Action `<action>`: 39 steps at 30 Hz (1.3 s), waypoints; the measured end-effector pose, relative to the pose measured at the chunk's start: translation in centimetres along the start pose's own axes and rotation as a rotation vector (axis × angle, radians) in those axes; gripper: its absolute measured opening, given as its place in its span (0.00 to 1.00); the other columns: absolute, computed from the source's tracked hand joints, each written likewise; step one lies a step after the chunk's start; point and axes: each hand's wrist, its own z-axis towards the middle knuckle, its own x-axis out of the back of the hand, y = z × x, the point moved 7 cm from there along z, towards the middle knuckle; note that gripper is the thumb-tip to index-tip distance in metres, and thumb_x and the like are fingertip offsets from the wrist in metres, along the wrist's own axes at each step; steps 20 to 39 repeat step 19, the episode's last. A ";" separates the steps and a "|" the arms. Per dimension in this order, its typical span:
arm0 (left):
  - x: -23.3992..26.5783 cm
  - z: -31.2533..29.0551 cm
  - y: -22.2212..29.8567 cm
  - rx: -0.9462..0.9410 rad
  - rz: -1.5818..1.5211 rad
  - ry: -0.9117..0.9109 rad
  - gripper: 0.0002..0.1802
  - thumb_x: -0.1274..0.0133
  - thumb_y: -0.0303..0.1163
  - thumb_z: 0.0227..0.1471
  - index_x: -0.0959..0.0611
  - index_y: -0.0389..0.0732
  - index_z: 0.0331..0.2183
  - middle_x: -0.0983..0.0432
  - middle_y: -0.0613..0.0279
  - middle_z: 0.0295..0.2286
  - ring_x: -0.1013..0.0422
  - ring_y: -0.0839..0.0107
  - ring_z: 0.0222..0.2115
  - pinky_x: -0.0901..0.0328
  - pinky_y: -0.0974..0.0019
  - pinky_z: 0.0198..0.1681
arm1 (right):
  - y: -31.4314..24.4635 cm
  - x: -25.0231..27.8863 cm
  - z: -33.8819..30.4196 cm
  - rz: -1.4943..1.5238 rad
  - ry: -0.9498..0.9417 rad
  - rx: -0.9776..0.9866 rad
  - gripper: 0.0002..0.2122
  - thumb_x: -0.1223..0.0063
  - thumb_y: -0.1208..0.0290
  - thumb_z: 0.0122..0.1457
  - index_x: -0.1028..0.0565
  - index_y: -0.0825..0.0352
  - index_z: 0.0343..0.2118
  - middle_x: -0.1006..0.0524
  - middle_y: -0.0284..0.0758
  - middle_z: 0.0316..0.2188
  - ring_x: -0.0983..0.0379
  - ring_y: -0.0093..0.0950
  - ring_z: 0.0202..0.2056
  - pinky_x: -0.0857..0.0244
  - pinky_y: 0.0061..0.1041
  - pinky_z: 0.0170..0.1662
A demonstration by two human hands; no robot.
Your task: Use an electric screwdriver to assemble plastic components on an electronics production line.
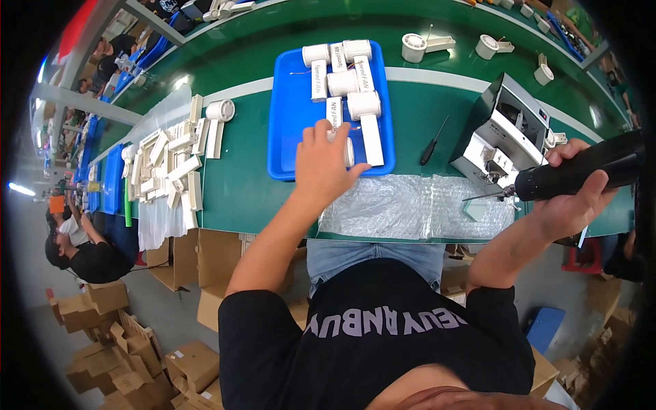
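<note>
My left hand [320,158] reaches over the near part of a blue tray [285,109]. Its fingers and thumb curl round a white fan unit [349,152] with a round housing, mostly covered by the hand. Several more white fan units [343,83], each a round housing with a flat arm, lie in the tray; thin wires stick out of some. On the right, my right hand [574,195] grips a black electric screwdriver [581,174]. The long bit points left, over bubble wrap at the table's front edge and just in front of a silver-and-black machine [509,130].
A loose screwdriver [434,141] lies between tray and machine. Bubble wrap [389,208] covers the front edge. To the left, white plastic parts [167,160] are heaped on a clear sheet. Fan units [415,48] stand along the far green belt. Cardboard boxes [191,365] crowd the floor.
</note>
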 end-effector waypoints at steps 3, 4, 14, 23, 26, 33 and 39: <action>0.4 -1.1 -2.9 0.034 -0.048 -0.036 0.31 0.32 0.43 0.36 0.21 0.45 0.45 0.30 0.55 0.40 0.34 0.56 0.40 0.34 0.57 0.42 | -0.6 -0.1 0.1 -0.070 -0.008 -0.034 0.22 0.57 0.57 0.64 0.41 0.69 0.52 0.27 0.50 0.31 0.30 0.30 0.25 0.33 0.28 0.30; 0.9 -1.7 -4.3 0.050 -0.079 -0.019 0.28 0.33 0.41 0.39 0.21 0.47 0.45 0.29 0.54 0.40 0.31 0.54 0.39 0.33 0.56 0.41 | -0.6 -0.4 0.2 -0.059 -0.056 -0.075 0.21 0.59 0.58 0.64 0.41 0.70 0.52 0.27 0.50 0.34 0.30 0.30 0.27 0.33 0.29 0.31; 0.2 -1.5 -8.1 0.374 -0.037 -0.137 0.33 0.39 0.50 0.42 0.28 0.36 0.43 0.26 0.43 0.35 0.27 0.48 0.36 0.32 0.50 0.41 | 0.2 2.0 0.9 0.095 -0.055 -0.100 0.20 0.63 0.61 0.63 0.41 0.71 0.52 0.29 0.48 0.38 0.30 0.32 0.29 0.33 0.30 0.31; -2.1 1.6 -8.0 0.272 -0.001 -0.192 0.41 0.34 0.55 0.37 0.28 0.34 0.44 0.23 0.47 0.35 0.28 0.46 0.40 0.30 0.53 0.39 | -1.3 1.0 0.7 -0.032 -0.023 0.072 0.26 0.54 0.51 0.63 0.43 0.66 0.54 0.28 0.49 0.35 0.29 0.31 0.24 0.32 0.27 0.27; -2.1 1.6 -8.0 0.272 -0.001 -0.192 0.41 0.34 0.55 0.37 0.28 0.34 0.44 0.23 0.47 0.35 0.28 0.46 0.40 0.30 0.53 0.39 | -1.3 1.0 0.7 -0.032 -0.023 0.072 0.26 0.54 0.51 0.63 0.43 0.66 0.54 0.28 0.49 0.35 0.29 0.31 0.24 0.32 0.27 0.27; -2.1 1.6 -8.0 0.272 -0.001 -0.192 0.41 0.34 0.55 0.37 0.28 0.34 0.44 0.23 0.47 0.35 0.28 0.46 0.40 0.30 0.53 0.39 | -1.3 1.0 0.7 -0.032 -0.023 0.072 0.26 0.54 0.51 0.63 0.43 0.66 0.54 0.28 0.49 0.35 0.29 0.31 0.24 0.32 0.27 0.27; -2.1 1.6 -8.0 0.272 -0.001 -0.192 0.41 0.34 0.55 0.37 0.28 0.34 0.44 0.23 0.47 0.35 0.28 0.46 0.40 0.30 0.53 0.39 | -1.3 1.0 0.7 -0.032 -0.023 0.072 0.26 0.54 0.51 0.63 0.43 0.66 0.54 0.28 0.49 0.35 0.29 0.31 0.24 0.32 0.27 0.27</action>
